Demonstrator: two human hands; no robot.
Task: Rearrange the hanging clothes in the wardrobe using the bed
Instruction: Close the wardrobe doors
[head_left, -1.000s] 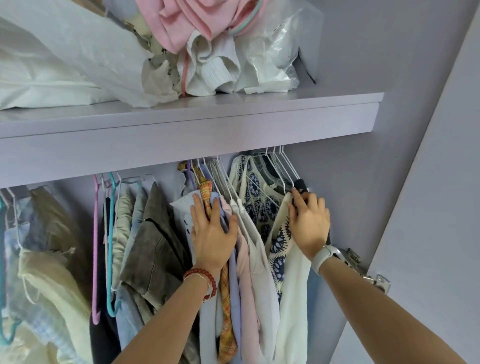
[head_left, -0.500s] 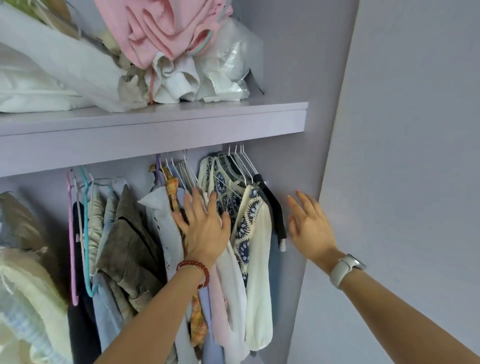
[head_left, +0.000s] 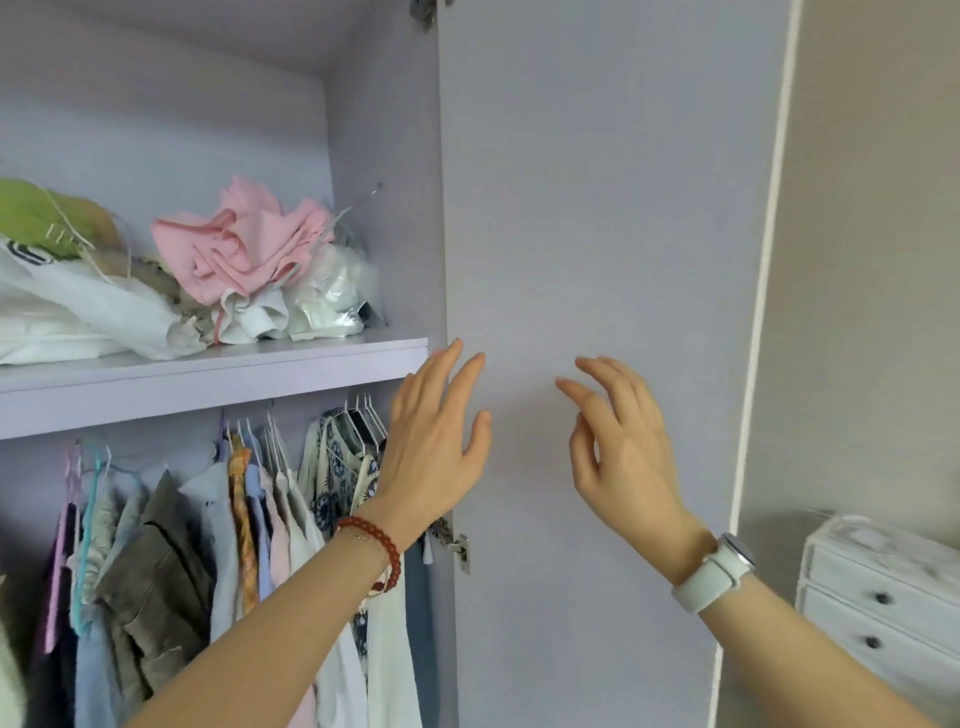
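Lilac wardrobe door (head_left: 597, 208) fills the background as a person's left hand (head_left: 434, 452) and right hand (head_left: 621, 452) hover empty with loosely spread fingers, the hanging clothes (head_left: 249, 545) lower left of both.

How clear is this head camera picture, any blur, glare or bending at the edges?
Head view: soft, even daylight, no hard shadows or glare. The left hand and right hand are slightly motion-blurred at the fingertips. The wardrobe door edge bows from wide-angle distortion. The hanging clothes look soft, and the bottom left corner is smeared.
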